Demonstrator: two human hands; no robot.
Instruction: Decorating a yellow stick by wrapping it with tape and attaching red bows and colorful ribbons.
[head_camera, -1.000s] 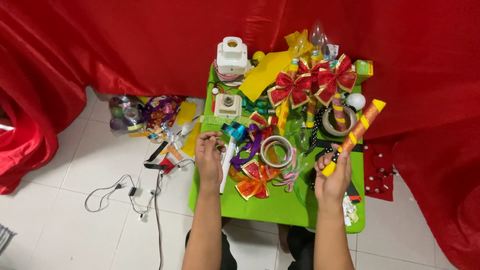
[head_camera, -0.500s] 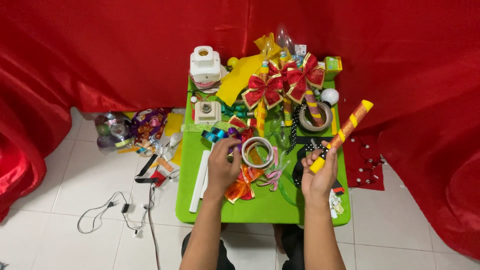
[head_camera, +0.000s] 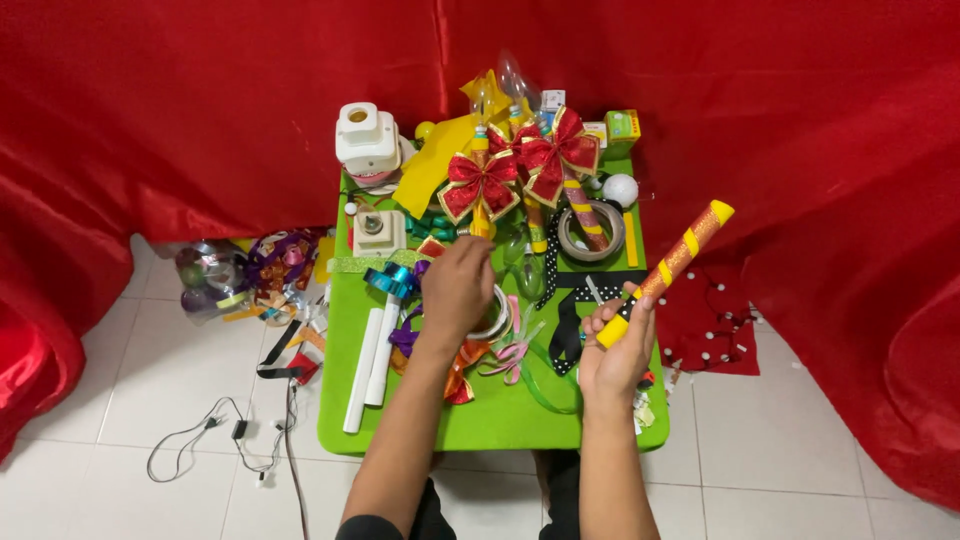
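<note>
Right hand (head_camera: 612, 352) grips striped orange tube (head_camera: 667, 270); left hand (head_camera: 458, 288) seemingly cupped over tape roll (head_camera: 493, 316).

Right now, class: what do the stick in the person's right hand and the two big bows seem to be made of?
Stick: apparently a rolled tube wrapped in glittery orange paper with yellow bands, matte sparkle. Bows: seemingly red glitter ribbon with gold edging, holding stiff loops. The right hand holds the stick's lower end.

Two glittery red ribbon bows (head_camera: 482, 184) (head_camera: 556, 152), two white paper tubes (head_camera: 372, 360), one grey tape roll (head_camera: 590, 232).
</note>
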